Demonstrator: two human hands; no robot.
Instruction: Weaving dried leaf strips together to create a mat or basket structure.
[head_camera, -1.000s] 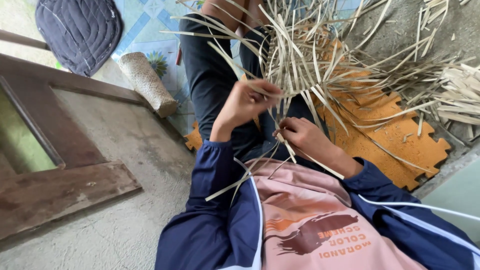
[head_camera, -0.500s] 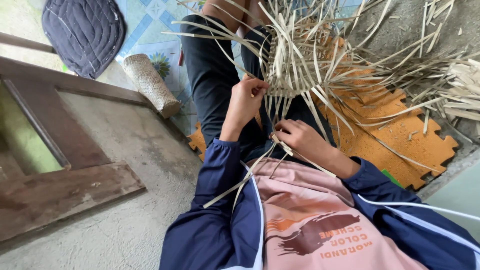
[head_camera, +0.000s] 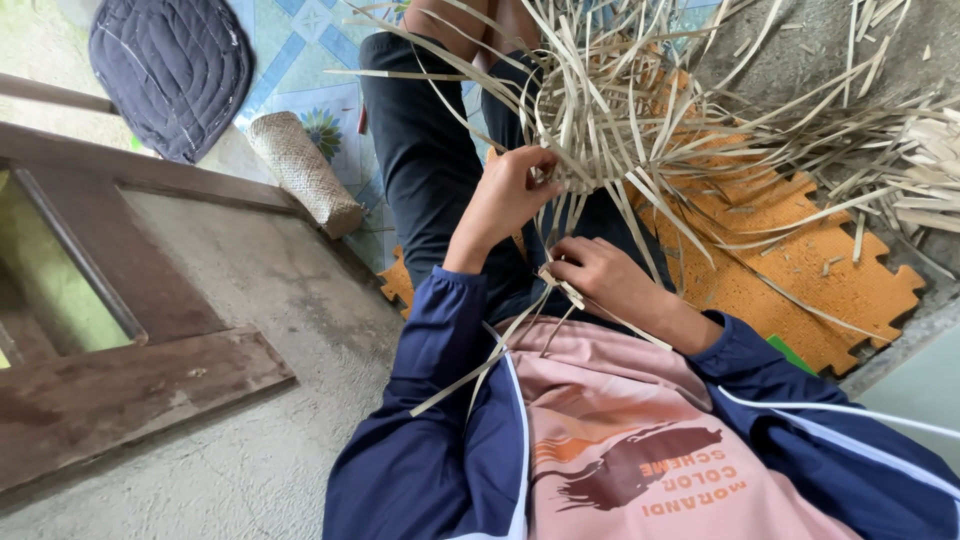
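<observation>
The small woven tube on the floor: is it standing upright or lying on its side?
Lying on its side. The woven tube stretches lengthwise along the floor beside the wooden frame.

We observe a partly woven piece of pale bamboo strips (head_camera: 590, 150), held above the lap, with its tight lattice section at the centre and many loose flat strip ends fanning outward in all directions. Several long strips (head_camera: 500, 345) hang down from it toward the chest. It sits over the inner edge of the orange foam mat (head_camera: 800, 280).
</observation>
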